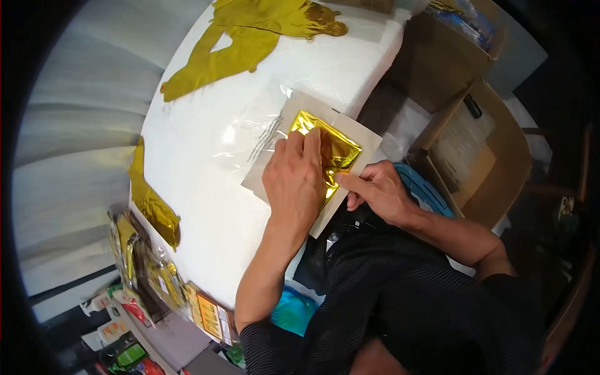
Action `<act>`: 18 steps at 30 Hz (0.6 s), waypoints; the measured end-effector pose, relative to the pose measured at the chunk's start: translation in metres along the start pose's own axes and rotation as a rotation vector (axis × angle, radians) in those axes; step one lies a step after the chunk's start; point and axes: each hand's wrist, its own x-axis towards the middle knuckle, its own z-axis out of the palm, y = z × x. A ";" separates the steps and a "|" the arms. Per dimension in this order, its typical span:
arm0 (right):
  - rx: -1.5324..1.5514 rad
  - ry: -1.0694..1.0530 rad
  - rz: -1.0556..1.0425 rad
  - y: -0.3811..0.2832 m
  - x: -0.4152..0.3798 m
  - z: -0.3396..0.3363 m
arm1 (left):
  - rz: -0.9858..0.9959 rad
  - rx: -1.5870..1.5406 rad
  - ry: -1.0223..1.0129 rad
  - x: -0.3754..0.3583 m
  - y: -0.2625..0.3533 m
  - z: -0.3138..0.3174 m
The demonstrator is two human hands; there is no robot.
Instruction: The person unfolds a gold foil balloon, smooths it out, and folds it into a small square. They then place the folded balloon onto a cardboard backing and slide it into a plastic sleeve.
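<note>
A folded gold foil balloon (340, 149) lies on a beige cardboard sheet (364, 132) at the near edge of the white table. My left hand (290, 172) rests over the foil, fingers bent and pressed close together on it; the fingertips are partly hidden. At the sheet's right edge, my right hand (381, 192) pinches the card, thumb on top against the foil and the other fingers curled below. Clear plastic wrap (250, 134) with small printed text spreads out to the left of the card.
Flat gold foil balloons lie at the table's far end (247, 47) and along its left edge (156, 200). Open cardboard boxes (494, 144) stand at right. Packaged gold items (165, 281) and a shelf with goods are at lower left, beside a grey curtain (81, 150).
</note>
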 end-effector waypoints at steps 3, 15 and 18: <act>0.008 -0.011 -0.013 0.008 0.001 0.001 | -0.008 0.015 -0.010 -0.002 0.002 -0.003; 0.014 0.033 -0.050 0.013 0.000 0.003 | -0.103 0.100 -0.054 -0.012 0.009 -0.017; 0.019 0.022 -0.059 0.010 -0.001 0.004 | -0.092 0.094 -0.027 -0.014 0.010 -0.017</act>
